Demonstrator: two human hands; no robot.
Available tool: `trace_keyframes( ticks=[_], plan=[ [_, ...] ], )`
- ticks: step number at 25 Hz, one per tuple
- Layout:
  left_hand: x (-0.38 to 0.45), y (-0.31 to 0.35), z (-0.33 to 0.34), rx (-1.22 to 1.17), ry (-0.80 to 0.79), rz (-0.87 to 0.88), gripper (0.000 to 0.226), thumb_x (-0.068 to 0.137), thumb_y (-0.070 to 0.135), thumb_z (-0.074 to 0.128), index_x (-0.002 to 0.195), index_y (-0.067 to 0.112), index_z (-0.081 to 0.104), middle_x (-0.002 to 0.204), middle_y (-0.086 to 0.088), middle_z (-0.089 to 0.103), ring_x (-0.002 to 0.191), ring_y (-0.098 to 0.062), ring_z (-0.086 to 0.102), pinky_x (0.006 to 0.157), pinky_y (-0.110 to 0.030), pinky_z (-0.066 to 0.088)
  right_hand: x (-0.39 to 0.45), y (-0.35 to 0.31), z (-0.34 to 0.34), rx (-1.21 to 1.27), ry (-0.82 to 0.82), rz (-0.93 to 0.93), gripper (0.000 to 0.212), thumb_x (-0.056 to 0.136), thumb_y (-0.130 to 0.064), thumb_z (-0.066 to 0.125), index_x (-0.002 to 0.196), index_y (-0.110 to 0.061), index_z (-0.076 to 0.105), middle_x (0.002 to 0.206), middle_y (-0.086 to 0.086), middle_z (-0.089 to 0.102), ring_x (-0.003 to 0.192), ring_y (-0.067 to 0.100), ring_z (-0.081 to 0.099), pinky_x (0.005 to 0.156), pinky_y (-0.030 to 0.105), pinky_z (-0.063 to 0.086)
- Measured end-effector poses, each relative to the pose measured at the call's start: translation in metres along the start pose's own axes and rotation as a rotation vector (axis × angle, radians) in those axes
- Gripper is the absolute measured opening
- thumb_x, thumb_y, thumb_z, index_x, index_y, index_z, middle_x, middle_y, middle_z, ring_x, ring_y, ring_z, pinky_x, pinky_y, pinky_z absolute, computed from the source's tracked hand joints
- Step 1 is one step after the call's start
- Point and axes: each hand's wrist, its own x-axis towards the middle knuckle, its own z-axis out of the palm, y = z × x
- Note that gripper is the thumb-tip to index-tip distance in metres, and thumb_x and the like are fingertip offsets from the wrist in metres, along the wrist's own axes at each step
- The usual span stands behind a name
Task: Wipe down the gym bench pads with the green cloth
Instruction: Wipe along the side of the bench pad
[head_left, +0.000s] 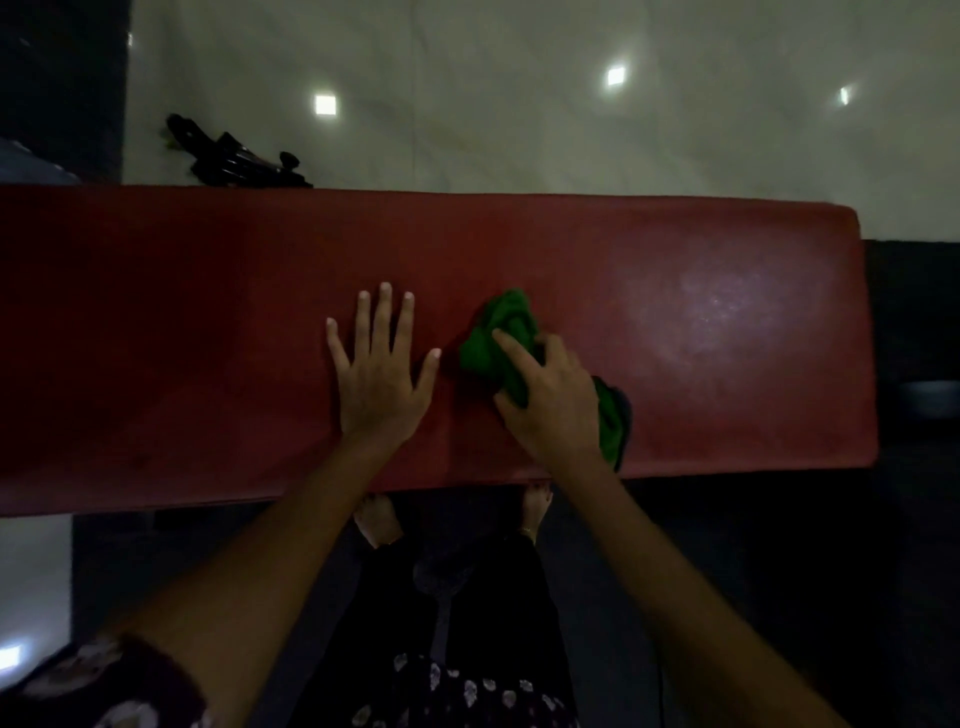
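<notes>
A long red bench pad (182, 338) stretches across the view from the left edge to a rounded end at the right. My left hand (379, 374) lies flat on the pad near its middle, fingers spread and straight. Just to its right, my right hand (550, 400) grips a bunched green cloth (501, 332) and holds it down on the pad. Part of the cloth sticks out past my fingertips, and another part trails behind my wrist toward the pad's near edge.
A pale tiled floor (519, 104) with bright light reflections lies beyond the pad. Black equipment (234, 158) sits on it near the pad's far edge at the left. My bare feet (379, 519) stand on dark flooring under the near edge.
</notes>
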Motion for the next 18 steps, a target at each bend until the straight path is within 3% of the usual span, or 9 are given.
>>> trace_keyframes(
  ticks=[2, 3, 6, 8, 11, 14, 16, 18],
  plan=[
    [0.002, -0.001, 0.001, -0.018, -0.001, 0.008, 0.064, 0.094, 0.050, 0.028, 0.147, 0.014, 0.028, 0.154, -0.011, 0.025, 0.143, -0.030, 0.019, 0.112, -0.058, 0.007, -0.020, 0.017, -0.001, -0.133, 0.011, -0.041, 0.062, 0.070, -0.028, 0.070, 0.131, -0.025, 0.054, 0.113, 0.019, 0.057, 0.086, 0.037, 0.056, 0.069, 0.042, 0.048],
    [0.002, 0.001, 0.000, -0.034, 0.001, 0.008, 0.064, 0.094, 0.050, 0.029, 0.147, 0.014, 0.029, 0.154, -0.011, 0.026, 0.143, -0.030, 0.020, 0.112, -0.058, 0.007, -0.029, 0.032, -0.007, -0.179, 0.029, 0.032, 0.064, 0.070, -0.027, 0.073, 0.131, -0.025, 0.054, 0.116, 0.019, 0.055, 0.091, 0.039, 0.055, 0.074, 0.044, 0.046],
    [0.002, 0.000, 0.002, -0.052, 0.015, 0.017, 0.064, 0.093, 0.049, 0.030, 0.146, 0.013, 0.032, 0.153, -0.012, 0.028, 0.142, -0.032, 0.022, 0.111, -0.059, 0.009, -0.031, 0.055, -0.024, -0.145, 0.151, 0.490, 0.059, 0.079, -0.023, 0.069, 0.135, -0.023, 0.050, 0.128, 0.020, 0.045, 0.107, 0.041, 0.046, 0.089, 0.047, 0.038],
    [0.002, -0.003, 0.005, -0.062, 0.028, 0.020, 0.063, 0.093, 0.047, 0.032, 0.145, 0.013, 0.033, 0.152, -0.013, 0.029, 0.142, -0.032, 0.023, 0.111, -0.060, 0.009, -0.011, 0.038, -0.013, -0.078, 0.192, 0.639, 0.055, 0.083, -0.021, 0.062, 0.136, -0.022, 0.048, 0.129, 0.019, 0.044, 0.111, 0.038, 0.044, 0.091, 0.046, 0.036],
    [0.002, -0.003, 0.006, -0.067, 0.040, 0.028, 0.060, 0.094, 0.045, 0.031, 0.145, 0.013, 0.033, 0.152, -0.013, 0.030, 0.142, -0.031, 0.024, 0.111, -0.060, 0.010, -0.006, -0.015, 0.009, -0.026, 0.157, 0.370, 0.059, 0.077, -0.020, 0.067, 0.134, -0.022, 0.051, 0.124, 0.017, 0.051, 0.102, 0.037, 0.050, 0.082, 0.045, 0.043],
    [0.001, -0.004, 0.007, -0.064, 0.042, 0.024, 0.061, 0.093, 0.045, 0.032, 0.145, 0.014, 0.032, 0.152, -0.013, 0.030, 0.142, -0.031, 0.023, 0.111, -0.059, 0.009, -0.054, -0.012, 0.017, -0.182, 0.112, 0.063, 0.062, 0.065, -0.023, 0.068, 0.127, -0.023, 0.057, 0.117, 0.016, 0.059, 0.095, 0.040, 0.057, 0.073, 0.048, 0.047],
    [0.001, -0.003, 0.005, -0.052, 0.039, 0.016, 0.062, 0.093, 0.045, 0.031, 0.145, 0.014, 0.032, 0.152, -0.012, 0.029, 0.142, -0.030, 0.022, 0.111, -0.059, 0.009, -0.074, 0.020, 0.007, -0.217, 0.127, 0.135, 0.063, 0.066, -0.021, 0.069, 0.128, -0.024, 0.056, 0.122, 0.018, 0.056, 0.102, 0.043, 0.054, 0.078, 0.053, 0.045],
    [0.002, -0.003, 0.003, -0.036, 0.022, 0.011, 0.063, 0.093, 0.046, 0.029, 0.146, 0.014, 0.030, 0.154, -0.011, 0.027, 0.143, -0.029, 0.020, 0.112, -0.058, 0.007, -0.074, 0.039, -0.002, -0.101, 0.190, 0.494, 0.062, 0.075, -0.017, 0.069, 0.134, -0.025, 0.051, 0.131, 0.019, 0.047, 0.112, 0.042, 0.046, 0.089, 0.052, 0.038]
  ],
)
